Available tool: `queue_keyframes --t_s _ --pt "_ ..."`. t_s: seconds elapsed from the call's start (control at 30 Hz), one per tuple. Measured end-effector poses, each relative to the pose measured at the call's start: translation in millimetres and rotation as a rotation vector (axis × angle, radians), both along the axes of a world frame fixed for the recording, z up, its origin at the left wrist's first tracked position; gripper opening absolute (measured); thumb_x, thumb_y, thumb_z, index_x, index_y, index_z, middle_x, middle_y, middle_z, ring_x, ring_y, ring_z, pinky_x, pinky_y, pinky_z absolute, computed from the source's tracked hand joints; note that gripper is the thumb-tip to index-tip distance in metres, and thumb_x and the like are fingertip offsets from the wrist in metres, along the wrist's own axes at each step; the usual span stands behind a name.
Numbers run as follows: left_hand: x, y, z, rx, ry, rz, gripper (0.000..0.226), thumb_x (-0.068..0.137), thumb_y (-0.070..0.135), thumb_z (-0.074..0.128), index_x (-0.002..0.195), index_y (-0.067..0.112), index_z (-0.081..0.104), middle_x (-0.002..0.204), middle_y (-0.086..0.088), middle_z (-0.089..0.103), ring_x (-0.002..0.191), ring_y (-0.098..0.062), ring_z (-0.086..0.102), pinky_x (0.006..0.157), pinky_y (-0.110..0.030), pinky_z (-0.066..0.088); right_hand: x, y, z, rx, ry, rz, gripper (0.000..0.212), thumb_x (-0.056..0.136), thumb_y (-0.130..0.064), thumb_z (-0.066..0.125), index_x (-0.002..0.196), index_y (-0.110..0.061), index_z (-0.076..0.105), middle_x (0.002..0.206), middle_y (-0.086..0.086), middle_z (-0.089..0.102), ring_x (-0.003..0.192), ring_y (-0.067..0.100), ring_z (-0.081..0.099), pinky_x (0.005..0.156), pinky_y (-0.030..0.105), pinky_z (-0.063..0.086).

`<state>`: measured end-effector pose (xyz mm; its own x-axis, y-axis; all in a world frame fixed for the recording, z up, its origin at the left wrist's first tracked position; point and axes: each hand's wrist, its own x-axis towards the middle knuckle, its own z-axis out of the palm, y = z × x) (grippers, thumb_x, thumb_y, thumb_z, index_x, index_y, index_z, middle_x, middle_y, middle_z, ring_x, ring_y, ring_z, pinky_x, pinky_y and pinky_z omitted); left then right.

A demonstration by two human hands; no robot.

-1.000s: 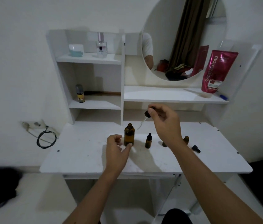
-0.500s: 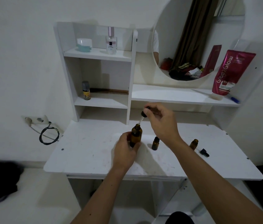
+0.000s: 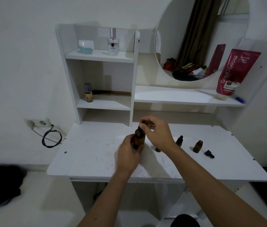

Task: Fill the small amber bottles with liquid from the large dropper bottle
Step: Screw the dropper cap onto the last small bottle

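The large amber dropper bottle [image 3: 139, 138] stands on the white vanity table [image 3: 88, 154], gripped around its body by my left hand [image 3: 128, 155]. My right hand [image 3: 156, 133] pinches the black dropper cap [image 3: 141, 124] right at the bottle's neck. To the right stand a small amber bottle with a black dropper top [image 3: 179, 141] and an uncapped small amber bottle [image 3: 197, 146]. A loose black dropper cap [image 3: 209, 154] lies beside the uncapped one. Another small bottle [image 3: 157, 149] is mostly hidden behind my right wrist.
A shelf unit [image 3: 103, 56] behind the table holds a perfume bottle [image 3: 113, 42], a jar [image 3: 86, 46], a small spray can [image 3: 88, 92] and a comb. A pink tube [image 3: 234, 72] stands under the round mirror [image 3: 201, 38]. A wall socket with coiled cable [image 3: 51, 138] is at the left.
My left hand closed around the large bottle. My right hand lowered the dropper from above the table down into the bottle's neck. The camera view shifted left.
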<state>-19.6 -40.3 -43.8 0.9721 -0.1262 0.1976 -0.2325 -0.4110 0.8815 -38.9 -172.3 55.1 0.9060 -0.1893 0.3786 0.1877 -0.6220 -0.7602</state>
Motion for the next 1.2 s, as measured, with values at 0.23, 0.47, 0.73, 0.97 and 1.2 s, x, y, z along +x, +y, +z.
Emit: queue_keyframes --t_s 0.23,0.47,0.73,0.97,1.2 --pt "-3.5 2.4 1.4 -0.048 0.015 0.018 0.061 0.085 0.037 0.08 0.138 0.026 0.05 0.133 0.008 0.064 0.121 -0.014 0.06 0.106 -0.036 0.051 -18.3 -11.0 6.6 0.03 -0.096 -0.039 0.021 0.097 -0.02 0.073 0.117 -0.015 0.074 0.107 -0.007 0.075 0.096 -0.002 0.069 0.083 0.003 0.049" --pt "-14.5 7.9 6.7 -0.142 -0.007 0.048 0.081 0.076 0.031 0.089 0.142 0.021 0.045 0.142 -0.002 0.057 0.128 -0.019 0.056 0.106 -0.032 0.048 -57.1 -50.7 7.4 0.043 -0.142 -0.125 0.024 0.097 -0.023 0.073 0.12 -0.015 0.076 0.108 -0.007 0.077 0.097 0.0 0.07 0.085 0.004 0.05" --pt "-44.8 -5.9 13.2 -0.376 0.027 0.153 0.078 0.074 0.029 0.09 0.135 0.02 0.044 0.127 -0.004 0.055 0.106 -0.017 0.06 0.087 -0.021 0.051 -106.6 -142.4 -9.5 0.051 -0.153 -0.337 0.016 0.097 -0.02 0.074 0.112 -0.018 0.077 0.102 -0.01 0.076 0.095 -0.002 0.07 0.084 0.006 0.051" --pt "-94.0 -56.6 14.1 -0.414 0.003 0.023 0.051 0.081 0.026 0.085 0.121 0.026 0.053 0.108 0.005 0.063 0.098 -0.012 0.064 0.078 -0.015 0.052 -137.0 -198.1 -66.0 0.078 -0.047 -0.518 0.012 0.094 -0.016 0.076 0.105 -0.019 0.079 0.101 -0.006 0.077 0.09 -0.001 0.07 0.088 0.024 0.059" --pt "-97.0 -121.7 12.9 -0.149 0.048 -0.391 0.053 0.089 0.035 0.077 0.136 0.028 0.055 0.132 0.013 0.062 0.12 -0.001 0.059 0.101 -0.018 0.05 -141.0 -210.5 -93.9 0.065 0.088 -0.511 0.025 0.086 -0.022 0.085 0.109 -0.015 0.078 0.105 -0.003 0.07 0.093 0.002 0.065 0.085 0.013 0.049"
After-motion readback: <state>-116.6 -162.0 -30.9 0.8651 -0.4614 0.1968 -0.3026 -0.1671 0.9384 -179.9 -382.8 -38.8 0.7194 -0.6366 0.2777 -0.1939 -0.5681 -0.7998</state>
